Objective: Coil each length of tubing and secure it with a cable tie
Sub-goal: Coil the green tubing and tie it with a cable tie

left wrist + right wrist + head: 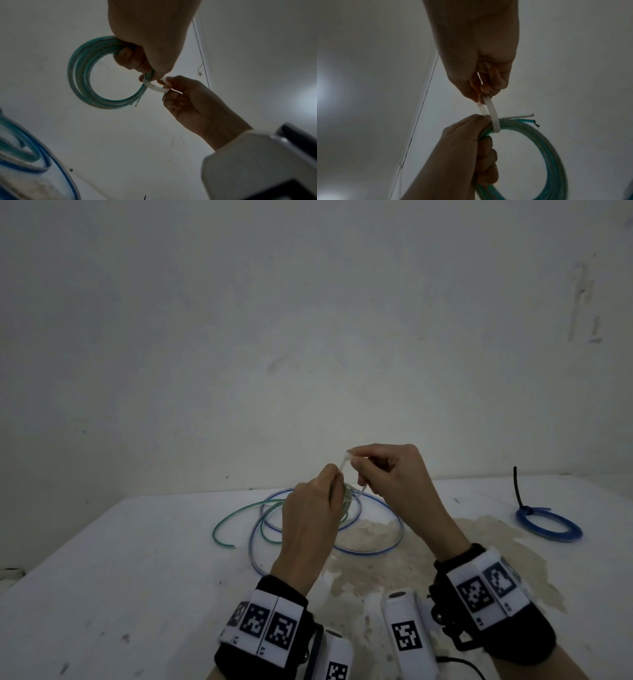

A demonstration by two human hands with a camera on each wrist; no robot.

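My left hand point(334, 475) is raised above the table and grips a small coil of green tubing point(80, 81), its fingers curled round the bundle. A white cable tie point(154, 86) loops round the coil point(553, 148) beside the left thumb. My right hand point(356, 463) pinches the two upper strands of the tie point(493, 112) between thumb and fingertips. Two cut tube ends point(530, 119) stick out next to the tie. In the head view the coil point(347, 501) is mostly hidden behind my left hand.
Loose green tubing point(222, 522) and loose blue tubing point(376, 546) lie tangled on the white table point(137, 577) under my hands. A blue coil point(548, 525) bound with a black cable tie point(519, 487) lies at the far right. A pale wall stands behind.
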